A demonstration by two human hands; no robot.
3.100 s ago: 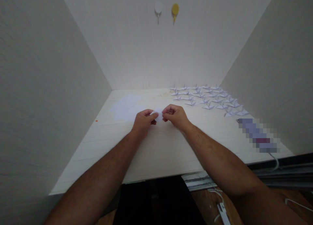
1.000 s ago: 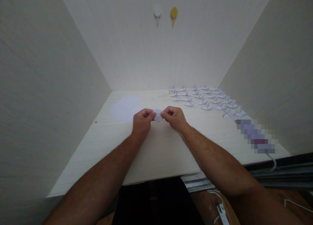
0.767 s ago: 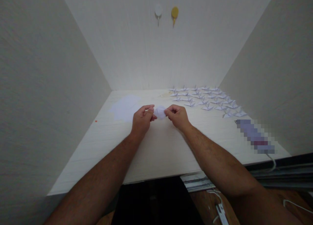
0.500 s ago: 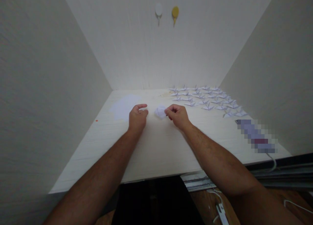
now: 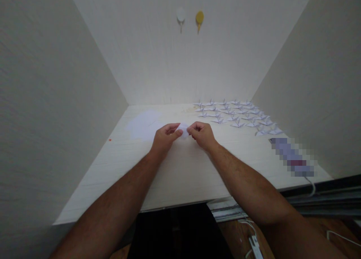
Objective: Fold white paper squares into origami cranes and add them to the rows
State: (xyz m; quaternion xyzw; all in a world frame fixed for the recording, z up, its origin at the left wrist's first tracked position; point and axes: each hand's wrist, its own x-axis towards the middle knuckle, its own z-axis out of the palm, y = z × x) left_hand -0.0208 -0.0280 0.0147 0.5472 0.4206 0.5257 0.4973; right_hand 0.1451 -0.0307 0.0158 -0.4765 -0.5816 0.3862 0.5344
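Observation:
Between my hands, over the middle of the white table (image 5: 186, 168), is a small piece of folded white paper (image 5: 184, 130). My left hand (image 5: 167, 138) has its thumb and fingertips closed on the paper's left edge. At its right edge, my right hand (image 5: 201, 135) pinches the same paper between thumb and curled fingers. The exact folds are too blurred to make out. Several folded paper cranes (image 5: 235, 118) stand in rows at the back right. Left of my left hand lies a spread of white paper sheets (image 5: 142, 125).
A blurred-out phone-like device (image 5: 291, 156) with a white cable (image 5: 312, 185) lies near the right edge. A small orange speck (image 5: 109, 140) marks the left side. White panels enclose the table; a white hook (image 5: 181, 16) and a yellow hook (image 5: 199, 17) are on the back wall.
My left hand has moved right from beside the paper and now grips its left edge. My right hand keeps its pinch, nearly in place. The view has shifted slightly.

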